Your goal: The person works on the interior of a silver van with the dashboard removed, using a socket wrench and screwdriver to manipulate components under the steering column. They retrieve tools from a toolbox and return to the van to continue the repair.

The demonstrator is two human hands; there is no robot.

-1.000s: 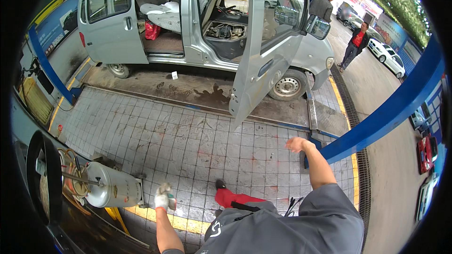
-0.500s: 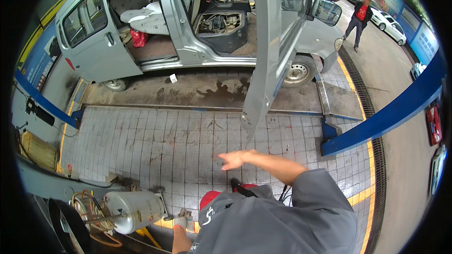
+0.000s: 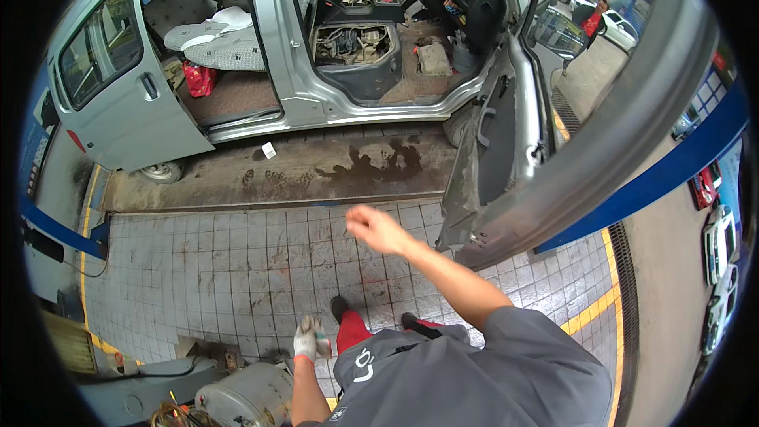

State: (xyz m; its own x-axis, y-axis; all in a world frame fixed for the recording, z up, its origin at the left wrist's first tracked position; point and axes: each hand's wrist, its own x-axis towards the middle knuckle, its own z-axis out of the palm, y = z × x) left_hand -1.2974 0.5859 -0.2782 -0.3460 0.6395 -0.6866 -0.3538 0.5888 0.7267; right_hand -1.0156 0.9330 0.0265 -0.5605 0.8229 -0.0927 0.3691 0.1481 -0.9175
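Note:
My right hand (image 3: 374, 228) is bare and stretched forward over the grey tiled floor (image 3: 237, 269), fingers loosely curled with nothing in them; it is blurred. It points toward the open front door (image 3: 506, 150) of a silver van (image 3: 142, 103). My left hand (image 3: 310, 339) wears a white glove and hangs low by my left leg, curled. Something small and dark may be in it, but I cannot make it out. My feet in dark shoes (image 3: 340, 308) stand on the tiles.
The van's side doors are open, showing seats (image 3: 213, 32) and an uncovered engine bay (image 3: 352, 43). A stained concrete strip (image 3: 332, 170) lies before it. A metal cylinder (image 3: 245, 395) sits at lower left. A blue post (image 3: 672, 166) slants at right. People (image 3: 589, 20) stand far off.
The view has closed in on the van. My right arm has swung from the right side to the middle, forward. My gloved left hand has come up beside my leg.

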